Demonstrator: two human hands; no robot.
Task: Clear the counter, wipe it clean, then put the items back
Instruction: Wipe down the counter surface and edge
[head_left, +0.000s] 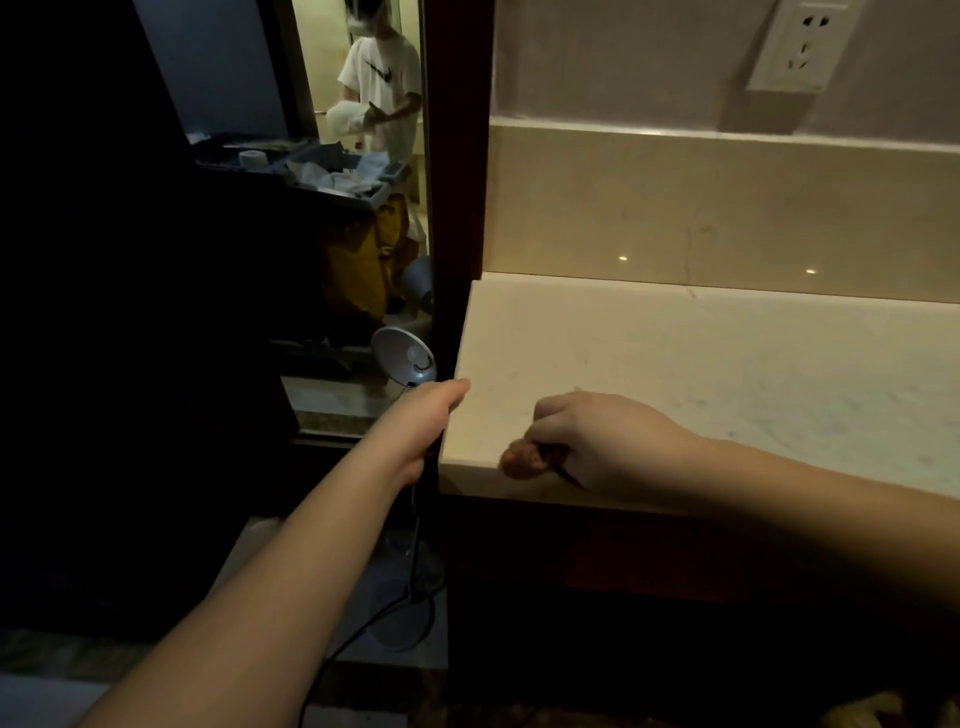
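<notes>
Head view: the counter (701, 364) is seen bare across its pale top, so clearing is judged done. A brown cloth (524, 460) is bunched in the curled right hand (602, 441) at the near left edge, so wiping is judged under way. A desk lamp (404, 358) is gripped by its stem in the left hand (428, 423), just left of the counter, off its top. Returning the items is judged left to do.

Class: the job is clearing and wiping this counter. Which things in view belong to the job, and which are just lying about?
Belong to the job:
counter
lamp, gripped by the left hand
brown cloth, held in the right hand

Just lying about:
wall socket
cart in the mirror
</notes>
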